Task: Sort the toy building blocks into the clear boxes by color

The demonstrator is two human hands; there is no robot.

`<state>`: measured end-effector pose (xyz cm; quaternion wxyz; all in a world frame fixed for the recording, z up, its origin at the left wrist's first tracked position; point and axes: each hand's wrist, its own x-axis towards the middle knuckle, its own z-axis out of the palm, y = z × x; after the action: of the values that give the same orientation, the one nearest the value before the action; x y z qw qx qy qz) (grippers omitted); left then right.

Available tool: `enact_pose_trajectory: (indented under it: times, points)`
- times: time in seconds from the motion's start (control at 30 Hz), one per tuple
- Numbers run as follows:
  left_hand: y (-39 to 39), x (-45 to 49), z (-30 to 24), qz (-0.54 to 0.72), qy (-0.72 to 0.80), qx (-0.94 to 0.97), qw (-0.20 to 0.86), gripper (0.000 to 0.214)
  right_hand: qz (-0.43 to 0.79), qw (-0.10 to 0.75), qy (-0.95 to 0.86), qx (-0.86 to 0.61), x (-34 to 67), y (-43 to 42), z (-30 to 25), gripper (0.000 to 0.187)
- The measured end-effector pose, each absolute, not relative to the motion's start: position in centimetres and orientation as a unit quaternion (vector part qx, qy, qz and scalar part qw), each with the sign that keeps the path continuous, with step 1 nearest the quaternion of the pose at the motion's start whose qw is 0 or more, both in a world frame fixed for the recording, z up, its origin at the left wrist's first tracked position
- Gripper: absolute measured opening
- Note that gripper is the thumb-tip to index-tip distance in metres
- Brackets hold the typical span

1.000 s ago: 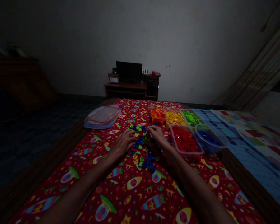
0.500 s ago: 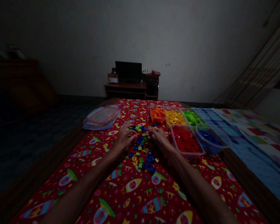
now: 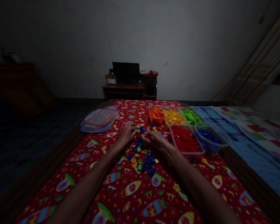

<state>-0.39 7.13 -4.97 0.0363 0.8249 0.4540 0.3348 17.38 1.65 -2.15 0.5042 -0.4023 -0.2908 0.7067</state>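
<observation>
A heap of small loose plastic pieces [image 3: 143, 154], mostly blue with some green and yellow, lies on the red rocket-print cloth [image 3: 135, 193]. My left hand [image 3: 126, 134] rests at the heap's far left side, fingers stretched over the pieces. My right hand [image 3: 157, 141] lies at the heap's right side, its fingers drawn together and pointing left; the dim light hides anything they hold. Right of the hands stand clear tubs of orange pieces [image 3: 156, 112], yellow pieces [image 3: 174, 117], green pieces [image 3: 191, 115] and red pieces [image 3: 185, 141], and a round bowl of blue pieces [image 3: 208, 135].
A stack of clear lids with pink rims [image 3: 99, 118] lies at the table's left edge. A blue and multicoloured patchwork cloth [image 3: 247, 140] covers the surface to the right. A low desk with a dark monitor [image 3: 127, 77] stands against the far wall. The room is very dim.
My left hand has slid forward to the heap's far side. My right hand has drawn back a little toward me and leftward. The view has shifted slightly.
</observation>
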Motion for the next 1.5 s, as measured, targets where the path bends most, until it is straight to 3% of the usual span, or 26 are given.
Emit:
enact_pose_trajectory:
  times: [0.3, 0.47, 0.73, 1.13, 1.33, 1.5]
  points:
    - [8.0, -0.5, -4.5, 0.2, 0.48, 0.853, -0.039, 0.017, 0.684, 0.496, -0.323, -0.427, 17.6, 1.8, -2.5, 0.013]
    - [7.8, 0.2, -3.8, 0.177, 0.433, 0.883, -0.025, 0.023, 0.67, 0.497, -0.343, -0.431, 17.6, 1.7, -2.5, 0.01]
    - [7.3, 0.5, -3.6, 0.141, 0.494, 0.851, -0.107, 0.018, 0.636, 0.535, -0.366, -0.419, 18.3, 1.5, -1.4, 0.011]
    - [8.4, -0.9, -4.2, 0.127, 0.52, 0.845, 0.011, 0.02, 0.622, 0.542, -0.361, -0.434, 18.6, 1.3, -0.3, 0.009]
    - [8.8, -1.4, -4.4, 0.191, 0.465, 0.864, 0.019, 0.037, 0.619, 0.544, -0.369, -0.429, 18.5, 1.2, -0.4, 0.009]
    - [8.3, -1.0, -3.8, 0.162, 0.45, 0.878, 0.027, 0.028, 0.62, 0.542, -0.373, -0.427, 18.5, 1.1, -0.5, 0.011]
